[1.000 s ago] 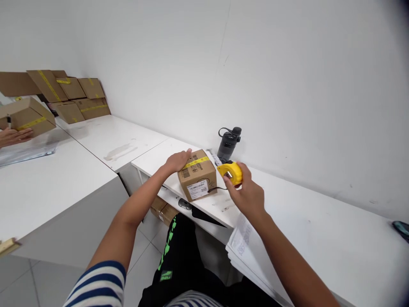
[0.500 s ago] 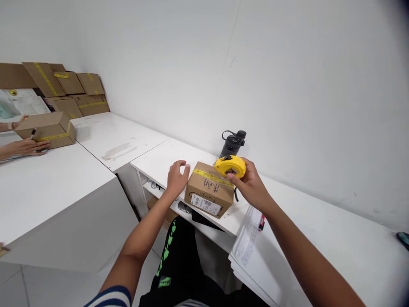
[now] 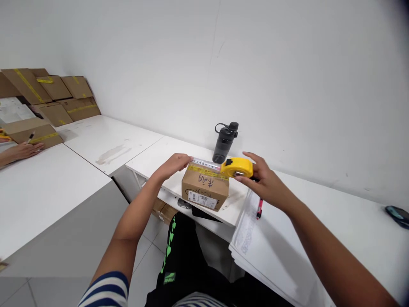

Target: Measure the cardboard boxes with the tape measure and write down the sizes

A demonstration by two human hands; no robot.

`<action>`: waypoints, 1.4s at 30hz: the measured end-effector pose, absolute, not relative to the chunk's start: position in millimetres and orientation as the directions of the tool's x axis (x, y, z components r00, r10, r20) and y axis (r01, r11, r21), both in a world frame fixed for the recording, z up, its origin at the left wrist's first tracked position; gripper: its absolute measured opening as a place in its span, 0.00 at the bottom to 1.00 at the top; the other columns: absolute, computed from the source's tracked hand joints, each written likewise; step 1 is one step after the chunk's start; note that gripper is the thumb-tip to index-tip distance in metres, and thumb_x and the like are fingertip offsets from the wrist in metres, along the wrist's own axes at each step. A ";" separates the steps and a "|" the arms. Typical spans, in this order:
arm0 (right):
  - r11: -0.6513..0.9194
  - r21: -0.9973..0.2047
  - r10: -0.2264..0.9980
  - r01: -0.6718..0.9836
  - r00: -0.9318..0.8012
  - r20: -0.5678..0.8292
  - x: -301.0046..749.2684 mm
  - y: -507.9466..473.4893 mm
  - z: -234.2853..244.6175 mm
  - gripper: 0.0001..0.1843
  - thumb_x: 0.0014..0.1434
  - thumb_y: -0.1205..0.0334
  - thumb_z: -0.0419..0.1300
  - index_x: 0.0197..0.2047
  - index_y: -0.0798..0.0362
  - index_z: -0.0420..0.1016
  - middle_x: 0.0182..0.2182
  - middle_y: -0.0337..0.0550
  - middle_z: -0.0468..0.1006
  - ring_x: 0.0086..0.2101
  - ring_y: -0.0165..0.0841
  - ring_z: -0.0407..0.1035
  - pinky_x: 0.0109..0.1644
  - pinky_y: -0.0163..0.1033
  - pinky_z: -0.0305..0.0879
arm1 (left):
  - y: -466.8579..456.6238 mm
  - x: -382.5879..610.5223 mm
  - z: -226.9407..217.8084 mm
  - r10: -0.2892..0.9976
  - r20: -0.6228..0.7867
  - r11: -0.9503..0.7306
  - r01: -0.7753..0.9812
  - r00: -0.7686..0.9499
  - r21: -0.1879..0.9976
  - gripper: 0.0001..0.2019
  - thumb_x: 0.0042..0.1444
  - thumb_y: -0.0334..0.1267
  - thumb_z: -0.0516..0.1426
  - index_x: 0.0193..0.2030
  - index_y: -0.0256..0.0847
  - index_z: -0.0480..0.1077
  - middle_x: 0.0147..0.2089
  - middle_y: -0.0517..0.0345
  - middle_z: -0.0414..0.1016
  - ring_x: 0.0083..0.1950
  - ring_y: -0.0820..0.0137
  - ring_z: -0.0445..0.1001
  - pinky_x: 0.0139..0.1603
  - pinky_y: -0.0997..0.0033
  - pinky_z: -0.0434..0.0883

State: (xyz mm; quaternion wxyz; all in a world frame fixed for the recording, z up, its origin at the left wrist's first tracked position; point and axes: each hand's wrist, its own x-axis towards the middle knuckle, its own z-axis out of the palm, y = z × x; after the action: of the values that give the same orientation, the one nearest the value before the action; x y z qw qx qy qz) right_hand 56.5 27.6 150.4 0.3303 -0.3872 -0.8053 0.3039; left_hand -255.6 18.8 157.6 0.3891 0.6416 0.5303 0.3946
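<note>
A yellow tape measure [image 3: 237, 166] is gripped in my right hand [image 3: 266, 181], its case just above the right end of a small cardboard box [image 3: 204, 187]. From it the white blade [image 3: 206, 163] runs left across the box's top, with printed numbers showing. My left hand [image 3: 175, 164] pinches the blade's free end at the box's far left corner. The box carries yellow tape, handwriting and a white label, and it sits at the front of the white desk.
Behind the box stands a dark water bottle [image 3: 224, 143]. Stacked papers [image 3: 265, 251] with a red pen [image 3: 259, 209] lie at right, a dark device [image 3: 398, 215] farther right. At left, a co-worker's hand [image 3: 25, 151] holds a pen by another carton [image 3: 35, 132]; more cartons [image 3: 81, 107] stand behind.
The blade is now drawn out of the tape measure. My left hand has closed on its end, and my right hand with the case has shifted slightly right. The camera view has turned a little.
</note>
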 end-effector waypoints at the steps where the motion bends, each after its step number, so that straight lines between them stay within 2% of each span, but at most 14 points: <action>1: 0.465 -0.758 0.855 0.457 -0.453 0.251 67.9 29.6 148.3 0.41 0.59 0.43 0.60 0.69 0.40 0.45 0.47 0.46 0.77 0.41 0.42 0.74 0.46 0.48 0.71 | 23.4 -261.2 151.0 0.994 0.071 -0.099 0.410 0.083 0.907 0.19 0.55 0.50 0.54 0.20 0.40 0.60 0.21 0.62 0.57 0.24 0.75 0.54 0.28 0.70 0.54; 6: 0.402 -0.683 0.889 0.610 -0.439 0.131 93.8 40.2 132.4 0.35 0.58 0.40 0.58 0.65 0.39 0.55 0.46 0.43 0.78 0.40 0.42 0.74 0.45 0.46 0.69 | 37.8 -268.9 123.3 0.999 -0.038 0.026 0.524 0.013 0.851 0.18 0.52 0.52 0.55 0.21 0.40 0.64 0.22 0.60 0.63 0.24 0.72 0.58 0.27 0.69 0.55; 10: 0.396 -0.658 0.886 0.641 -0.456 0.089 86.7 41.2 127.8 0.35 0.60 0.39 0.54 0.67 0.38 0.53 0.42 0.40 0.79 0.36 0.40 0.73 0.41 0.44 0.69 | 37.0 -260.3 115.1 1.000 -0.023 0.011 0.533 0.017 0.846 0.22 0.51 0.58 0.55 0.25 0.38 0.68 0.27 0.56 0.70 0.29 0.69 0.64 0.30 0.70 0.60; 16: 0.430 -0.587 0.883 0.686 -0.455 0.115 84.0 42.1 129.1 0.35 0.62 0.40 0.51 0.69 0.38 0.50 0.41 0.40 0.80 0.35 0.40 0.73 0.40 0.45 0.69 | 35.7 -261.9 118.6 0.992 -0.029 -0.032 0.464 0.123 0.885 0.21 0.54 0.56 0.53 0.23 0.40 0.61 0.22 0.61 0.61 0.24 0.73 0.56 0.26 0.71 0.55; 20: 0.525 -0.460 0.851 0.716 -0.441 0.284 89.7 40.8 132.8 0.33 0.64 0.43 0.51 0.69 0.40 0.52 0.47 0.43 0.79 0.36 0.40 0.75 0.39 0.45 0.71 | 25.5 -267.8 141.2 0.994 0.035 -0.080 0.452 0.107 0.888 0.20 0.56 0.52 0.53 0.22 0.41 0.58 0.22 0.63 0.57 0.24 0.74 0.55 0.26 0.72 0.55; 23: 0.596 -0.380 0.781 0.708 -0.401 0.479 100.7 18.2 131.7 0.31 0.63 0.45 0.54 0.66 0.43 0.58 0.50 0.46 0.78 0.31 0.37 0.76 0.34 0.43 0.72 | -10.1 -253.7 162.5 0.989 0.136 -0.147 0.439 0.057 0.887 0.19 0.60 0.50 0.51 0.23 0.40 0.56 0.23 0.63 0.56 0.26 0.74 0.56 0.29 0.73 0.56; 26: 0.746 -0.297 0.606 0.596 -0.423 0.674 108.2 -29.0 116.5 0.27 0.61 0.51 0.59 0.62 0.43 0.62 0.47 0.47 0.80 0.33 0.39 0.78 0.33 0.41 0.74 | -59.6 -214.8 163.6 0.979 0.194 -0.204 0.452 0.069 0.868 0.19 0.62 0.51 0.50 0.25 0.40 0.58 0.24 0.64 0.57 0.26 0.75 0.56 0.28 0.74 0.55; 28: 0.845 -0.263 0.479 0.466 -0.441 0.759 105.9 -64.5 99.1 0.28 0.60 0.59 0.60 0.63 0.41 0.59 0.46 0.48 0.80 0.38 0.40 0.78 0.36 0.42 0.76 | -86.2 -182.7 150.0 0.951 0.207 -0.294 0.471 0.229 0.831 0.21 0.61 0.53 0.52 0.24 0.40 0.58 0.23 0.63 0.58 0.26 0.75 0.55 0.28 0.74 0.53; 30: 0.875 -0.354 0.468 0.330 -0.398 0.789 100.1 -91.9 79.8 0.32 0.60 0.66 0.58 0.65 0.38 0.53 0.49 0.49 0.77 0.43 0.39 0.77 0.38 0.41 0.76 | -99.4 -152.9 130.7 0.896 0.225 -0.398 0.467 0.383 0.790 0.23 0.64 0.54 0.47 0.24 0.40 0.57 0.23 0.63 0.58 0.26 0.74 0.56 0.29 0.72 0.53; 33: 0.832 -0.533 0.552 0.153 -0.317 0.771 96.0 -107.5 56.3 0.34 0.61 0.67 0.57 0.65 0.41 0.48 0.50 0.52 0.74 0.46 0.38 0.75 0.40 0.42 0.77 | -93.4 -117.2 104.5 0.873 0.138 -0.335 0.369 0.467 0.867 0.28 0.67 0.57 0.37 0.25 0.39 0.58 0.24 0.61 0.59 0.27 0.73 0.58 0.31 0.70 0.56; 36: 0.757 -0.595 0.650 0.271 -0.219 0.728 101.4 -100.4 42.9 0.29 0.60 0.64 0.61 0.61 0.44 0.53 0.47 0.51 0.75 0.44 0.39 0.76 0.41 0.43 0.76 | -72.2 -85.5 86.9 0.871 0.091 -0.188 0.156 0.483 0.970 0.33 0.63 0.63 0.34 0.37 0.39 0.67 0.33 0.55 0.68 0.35 0.69 0.66 0.38 0.69 0.64; 39: 0.490 -0.775 0.855 0.399 -0.050 0.516 110.1 -86.0 38.0 0.27 0.59 0.51 0.62 0.57 0.47 0.56 0.42 0.48 0.77 0.38 0.40 0.76 0.38 0.44 0.75 | -51.5 -53.9 73.7 0.862 0.218 -0.133 -0.209 0.458 0.969 0.39 0.57 0.71 0.36 0.50 0.40 0.68 0.53 0.46 0.70 0.51 0.62 0.70 0.51 0.63 0.67; 41: 0.280 -0.867 0.956 0.413 -0.038 0.291 120.0 -72.3 38.7 0.30 0.59 0.45 0.60 0.58 0.49 0.56 0.38 0.46 0.78 0.34 0.39 0.75 0.33 0.43 0.72 | -37.0 -38.1 67.7 0.876 0.268 -0.133 -0.333 0.401 0.934 0.34 0.56 0.70 0.46 0.50 0.40 0.68 0.55 0.45 0.72 0.53 0.60 0.71 0.54 0.61 0.68; 42: 0.237 -0.870 0.972 0.433 -0.107 0.212 127.7 -63.2 39.8 0.31 0.59 0.43 0.60 0.58 0.50 0.57 0.35 0.45 0.79 0.32 0.39 0.75 0.31 0.42 0.71 | -28.3 -33.0 66.0 0.888 0.269 -0.142 -0.335 0.372 0.932 0.30 0.55 0.66 0.52 0.48 0.40 0.69 0.52 0.45 0.74 0.51 0.61 0.72 0.52 0.61 0.69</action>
State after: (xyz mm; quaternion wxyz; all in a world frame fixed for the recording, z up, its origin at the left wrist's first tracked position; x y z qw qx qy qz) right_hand 127.7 -63.2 39.8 0.4136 -0.5251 -0.6689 0.3254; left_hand -33.0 -28.3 66.0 0.6073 0.5633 0.2459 0.5035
